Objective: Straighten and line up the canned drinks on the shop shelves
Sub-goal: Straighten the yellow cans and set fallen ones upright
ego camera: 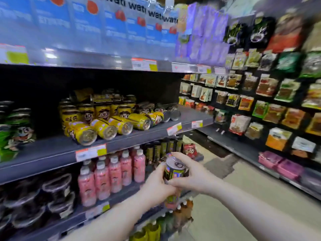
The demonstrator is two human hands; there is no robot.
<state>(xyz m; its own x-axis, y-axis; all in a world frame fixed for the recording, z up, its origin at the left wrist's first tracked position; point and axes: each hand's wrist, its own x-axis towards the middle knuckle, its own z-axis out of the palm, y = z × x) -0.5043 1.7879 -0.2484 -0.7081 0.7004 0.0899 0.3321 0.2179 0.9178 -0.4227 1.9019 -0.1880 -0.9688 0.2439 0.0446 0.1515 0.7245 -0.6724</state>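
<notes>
Two hands grip upright can (173,168): left hand (157,184) wraps body, right hand (192,176) pinches side; yellow cans (104,128) lie toppled on middle shelf (52,150).

Glossy metal cans (104,129); matt grey shelf (52,152); glossy plastic bottles (114,173).

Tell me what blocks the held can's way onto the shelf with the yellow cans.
Toppled yellow cans lie on their sides along the front of that shelf, before the upright ones. Nothing else visible stands between shelf and held can.
</notes>
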